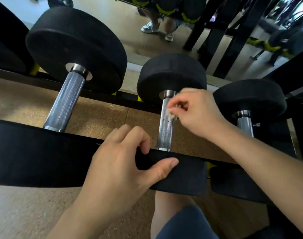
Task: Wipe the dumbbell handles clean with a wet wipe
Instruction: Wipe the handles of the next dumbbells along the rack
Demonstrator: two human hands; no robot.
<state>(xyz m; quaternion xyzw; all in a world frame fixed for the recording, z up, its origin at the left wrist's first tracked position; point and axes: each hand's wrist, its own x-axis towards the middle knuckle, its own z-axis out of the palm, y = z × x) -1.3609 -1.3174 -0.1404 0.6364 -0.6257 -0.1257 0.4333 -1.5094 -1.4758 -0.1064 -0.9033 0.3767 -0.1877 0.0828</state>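
Note:
Three black dumbbells lie side by side on a rack. The middle dumbbell has a knurled steel handle (165, 130). My right hand (197, 112) pinches a small crumpled white wet wipe (172, 113) against the upper part of that handle, just below the far weight head (171, 75). My left hand (123, 166) grips the edge of the middle dumbbell's near weight head (185, 176), thumb on its face and fingers curled over the rim. To the left lies a bigger dumbbell with a longer handle (65, 102). A third handle (245, 123) shows at the right.
The black rack rail (112, 99) with yellow cradles runs under the far heads. A cork-coloured floor (95, 118) shows between the rails. A mirror behind reflects a crouching person's legs and shoes (150, 27). My own knee (173, 214) is below the rack.

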